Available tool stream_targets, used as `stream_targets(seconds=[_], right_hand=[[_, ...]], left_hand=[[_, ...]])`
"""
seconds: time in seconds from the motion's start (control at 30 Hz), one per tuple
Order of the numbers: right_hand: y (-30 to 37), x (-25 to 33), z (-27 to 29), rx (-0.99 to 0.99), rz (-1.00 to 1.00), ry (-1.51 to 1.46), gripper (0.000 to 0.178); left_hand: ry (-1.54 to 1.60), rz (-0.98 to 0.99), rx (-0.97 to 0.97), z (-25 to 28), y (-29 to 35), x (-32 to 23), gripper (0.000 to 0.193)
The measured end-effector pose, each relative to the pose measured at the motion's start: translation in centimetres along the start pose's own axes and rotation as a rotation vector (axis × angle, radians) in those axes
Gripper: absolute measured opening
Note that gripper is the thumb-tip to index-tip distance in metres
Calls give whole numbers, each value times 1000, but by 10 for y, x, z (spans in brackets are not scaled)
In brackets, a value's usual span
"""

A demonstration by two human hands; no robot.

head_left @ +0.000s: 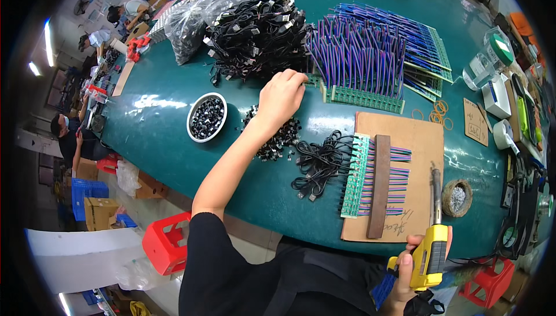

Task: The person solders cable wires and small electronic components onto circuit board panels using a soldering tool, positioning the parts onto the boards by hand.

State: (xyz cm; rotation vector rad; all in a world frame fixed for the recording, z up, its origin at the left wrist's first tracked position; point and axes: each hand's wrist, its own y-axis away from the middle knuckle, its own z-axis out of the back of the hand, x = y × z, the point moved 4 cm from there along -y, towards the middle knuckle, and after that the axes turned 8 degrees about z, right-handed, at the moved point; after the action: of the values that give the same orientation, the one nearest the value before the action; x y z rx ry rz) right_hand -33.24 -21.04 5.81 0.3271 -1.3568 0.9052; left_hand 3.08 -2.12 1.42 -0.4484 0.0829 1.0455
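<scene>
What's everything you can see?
Table: one, green, centre
Cables: many, black, far pile, middle
Plastic bags: several, clear, left
Wired boards: many, green and purple, right
Bowl: one, white, left
Small parts: many, black, in and beside bowl
Cardboard sheets: several, brown, mostly right
Bar: one, brown, on cardboard
Jar: one, clear, right
Stools: at least two, red, lower left and right
Co-workers: several, mixed clothing, left
Soldering gun: one, yellow, near edge
Left hand: one, bare, near cables
Right hand: one, bare, on soldering gun

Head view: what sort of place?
Likely an electronics assembly workshop: green circuit-board strips with blue-purple wires, a heap of black cables, and a yellow-and-black pistol-shaped tool in the right hand.
</scene>
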Motion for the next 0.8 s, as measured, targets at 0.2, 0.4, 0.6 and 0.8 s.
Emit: stream_targets(seconds=[0.2,0.4,0.6,0.8], right_hand=[[5,6,-18,-108,-272,-411,83],[3,4,-17,-90,-271,-454,84],[9,5,-18,-158,-294,-514,85],[8,-5,-26,25,-168,-374,85]], left_hand=[[-123,-278,-135,-16,-13,15,17],[61,-330,-35,-3,-17,11,14],[857,34,186,58,-2,-46,11],[1263,356,1081,54,101,-139,7]])
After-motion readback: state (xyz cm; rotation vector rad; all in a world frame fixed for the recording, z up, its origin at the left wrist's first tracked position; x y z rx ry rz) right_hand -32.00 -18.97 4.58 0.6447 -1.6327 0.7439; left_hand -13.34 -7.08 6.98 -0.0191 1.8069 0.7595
